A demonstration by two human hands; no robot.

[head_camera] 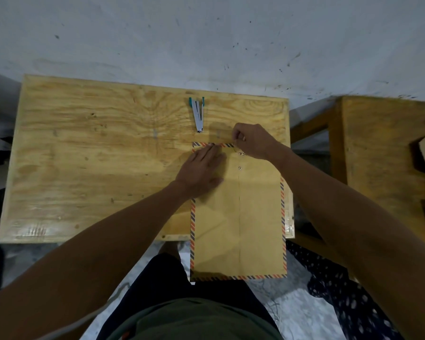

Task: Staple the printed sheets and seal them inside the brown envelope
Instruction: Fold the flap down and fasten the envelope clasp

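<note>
Looks like the sealing stage: the brown envelope (238, 217) lies on the bench (96, 155), hanging off its near edge. The left hand (201, 168) presses the flap flat, the right hand (253, 141) pinches something tiny, probably the closure string. Next it probably needs winding round the eyelets (240, 168). The stapler (198, 114) sits untouched beyond.

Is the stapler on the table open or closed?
Open. The stapler lies on the wooden table with its two arms spread apart in a V, joined only at the near end.

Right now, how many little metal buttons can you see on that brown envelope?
2. One button sits by the right hand near the flap edge; the other button lies just below it on the brown envelope. Hands may hide more.
</note>
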